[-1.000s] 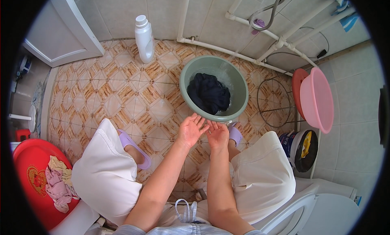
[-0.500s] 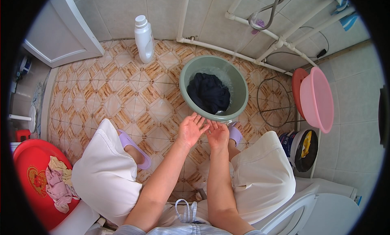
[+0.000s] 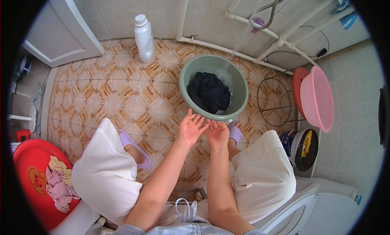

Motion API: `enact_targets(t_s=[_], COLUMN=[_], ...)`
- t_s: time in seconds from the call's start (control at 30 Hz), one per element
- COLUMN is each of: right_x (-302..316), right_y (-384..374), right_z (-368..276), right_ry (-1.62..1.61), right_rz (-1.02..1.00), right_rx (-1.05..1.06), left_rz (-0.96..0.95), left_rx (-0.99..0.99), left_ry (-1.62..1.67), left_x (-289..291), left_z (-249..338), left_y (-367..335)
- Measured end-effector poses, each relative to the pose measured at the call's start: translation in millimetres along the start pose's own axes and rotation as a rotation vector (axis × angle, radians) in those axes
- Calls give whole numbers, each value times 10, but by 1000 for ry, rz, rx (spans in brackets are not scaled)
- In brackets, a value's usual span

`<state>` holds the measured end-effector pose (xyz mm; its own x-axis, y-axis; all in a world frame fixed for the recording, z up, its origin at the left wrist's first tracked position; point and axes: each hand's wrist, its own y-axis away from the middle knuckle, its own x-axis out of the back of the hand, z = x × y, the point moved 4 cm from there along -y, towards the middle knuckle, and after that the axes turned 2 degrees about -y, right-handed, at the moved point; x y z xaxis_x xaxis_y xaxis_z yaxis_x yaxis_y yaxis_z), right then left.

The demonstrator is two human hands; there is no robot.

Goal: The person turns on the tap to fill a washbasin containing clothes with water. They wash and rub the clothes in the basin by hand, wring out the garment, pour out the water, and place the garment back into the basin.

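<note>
My left hand (image 3: 191, 128) is palm up at the near rim of a grey-green basin (image 3: 243, 101), its fingers spread and empty. Beside it my right hand (image 3: 217, 134) also faces palm up, fingers apart, close to the same rim. The fingertips of both hands come near each other. Inside the basin a bunched dark navy garment (image 3: 208, 92) lies in rippling, bubbly water (image 3: 227, 78). A thin stream of water falls into the basin from above. Back left of the basin, a white capped bottle (image 3: 144, 40) stands on the tiled floor.
A red tub (image 3: 30, 162) with pink and cream cloths (image 3: 60, 182) is at left. To the right are a pink basin (image 3: 319, 99), a wire rack (image 3: 274, 103), a bucket (image 3: 298, 147) and a white toilet (image 3: 325, 210). White pipes (image 3: 239, 54) run along the wall.
My left hand's fingers have spread a little. The water in the basin ripples differently, and the dark garment has barely shifted. My arms stay in place.
</note>
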<state>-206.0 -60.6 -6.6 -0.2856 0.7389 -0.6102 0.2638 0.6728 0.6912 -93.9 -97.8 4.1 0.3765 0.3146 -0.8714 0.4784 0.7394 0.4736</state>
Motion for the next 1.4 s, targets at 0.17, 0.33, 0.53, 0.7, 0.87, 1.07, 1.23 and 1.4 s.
enact_targets(t_s=[0.17, 0.33, 0.53, 0.7, 0.87, 1.07, 1.23, 1.4], right_x=[14, 21, 14, 2, -1, 38, 64, -3], right_y=[-16, -20, -14, -5, -6, -37, -59, -4], right_z=[8, 7, 8, 5, 9, 14, 18, 10], right_ry=[-7, -12, -8, -17, -21, -34, -31, 15], right_rz=[-10, -9, -6, 4, -1, 1, -4, -14], right_rx=[-14, -15, -12, -7, -5, -11, -12, -9], left_rz=[6, -4, 8, 3, 4, 7, 7, 11], left_rx=[7, 13, 10, 8, 9, 10, 8, 10], left_ry=[-9, -17, -25, -24, -18, -11, -9, -1], left_x=[5, -21, -28, -36, -27, -21, -12, -12], left_z=[14, 15, 19, 21, 22, 21, 12, 13], left_y=[-4, 6, 7, 13, 7, 7, 4, 6])
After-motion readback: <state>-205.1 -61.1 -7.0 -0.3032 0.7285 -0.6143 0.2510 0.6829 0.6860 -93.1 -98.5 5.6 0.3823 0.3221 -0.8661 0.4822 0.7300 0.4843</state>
